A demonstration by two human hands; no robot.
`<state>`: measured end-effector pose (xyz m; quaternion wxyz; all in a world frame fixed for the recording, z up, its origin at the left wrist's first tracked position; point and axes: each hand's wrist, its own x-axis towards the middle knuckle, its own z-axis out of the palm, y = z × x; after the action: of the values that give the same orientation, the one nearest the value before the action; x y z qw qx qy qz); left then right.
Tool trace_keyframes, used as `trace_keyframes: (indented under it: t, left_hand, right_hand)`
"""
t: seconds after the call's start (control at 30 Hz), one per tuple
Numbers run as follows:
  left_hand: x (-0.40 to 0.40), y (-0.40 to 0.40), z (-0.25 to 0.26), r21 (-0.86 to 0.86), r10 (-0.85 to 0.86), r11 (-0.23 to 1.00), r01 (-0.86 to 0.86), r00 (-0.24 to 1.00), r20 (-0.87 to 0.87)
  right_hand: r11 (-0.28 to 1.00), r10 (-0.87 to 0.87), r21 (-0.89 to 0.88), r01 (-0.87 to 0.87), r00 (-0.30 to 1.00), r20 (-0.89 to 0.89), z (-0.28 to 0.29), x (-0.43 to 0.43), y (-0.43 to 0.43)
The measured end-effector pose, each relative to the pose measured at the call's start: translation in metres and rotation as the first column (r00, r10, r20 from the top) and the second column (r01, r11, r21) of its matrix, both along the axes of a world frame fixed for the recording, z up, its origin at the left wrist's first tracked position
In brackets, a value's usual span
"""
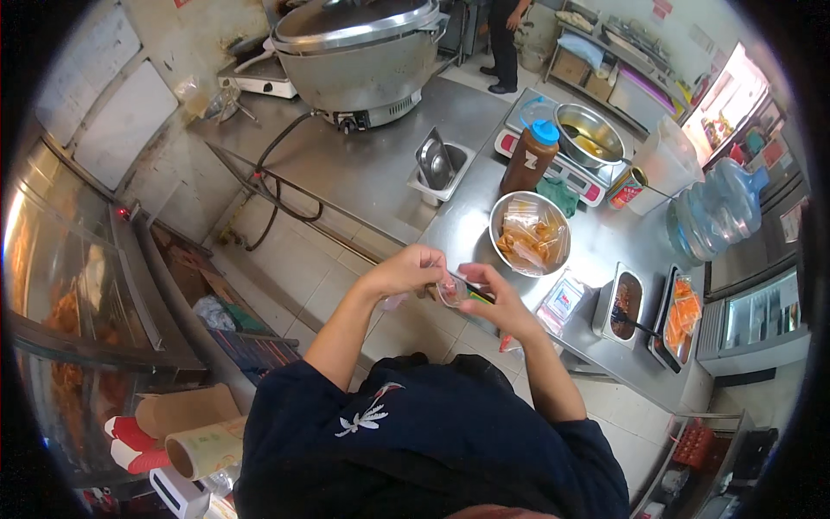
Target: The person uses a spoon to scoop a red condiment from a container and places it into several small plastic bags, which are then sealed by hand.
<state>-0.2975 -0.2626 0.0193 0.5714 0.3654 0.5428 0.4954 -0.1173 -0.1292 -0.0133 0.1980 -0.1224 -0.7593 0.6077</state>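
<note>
Both hands meet in front of my body, near the edge of a steel table (460,224). Between them is a small clear plastic piece, perhaps a cup or bag (450,291), with something pinkish in or behind it. My left hand (418,269) pinches at its upper left side. My right hand (494,300) curves around its right side, thumb and fingers spread; whether it grips the piece is unclear. A dark and green flat object (478,296) shows by the right palm. Just beyond stands a steel bowl (566,254) holding plastic-bagged orange-brown food.
A squeeze bottle (530,159) with a blue cap, a scale (577,188) and a water jug (716,211) stand beyond. Food trays (620,267) sit at right. A large cooker (363,78) is on the left counter. A person (504,45) stands at the back.
</note>
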Motion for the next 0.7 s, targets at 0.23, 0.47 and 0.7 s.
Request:
trace_keyframes:
  t: [0.23,0.47,0.7]
  left_hand:
    - [0.039,0.011,0.028,0.19,0.231,0.953,-0.234,0.972,0.041]
    - [0.059,0.021,0.036,0.241,0.337,0.891,-0.385,0.916,0.218]
    - [0.078,0.024,0.044,0.374,0.294,0.902,-0.216,0.941,-0.166]
  right_hand:
    - [0.97,-0.058,-0.237,0.055,0.998,-0.003,0.036,0.006,-0.001]
    - [0.856,-0.231,0.419,0.303,0.949,-0.215,0.054,0.021,-0.013]
    - [0.975,-0.215,-0.065,0.211,0.974,-0.064,0.071,0.052,0.013]
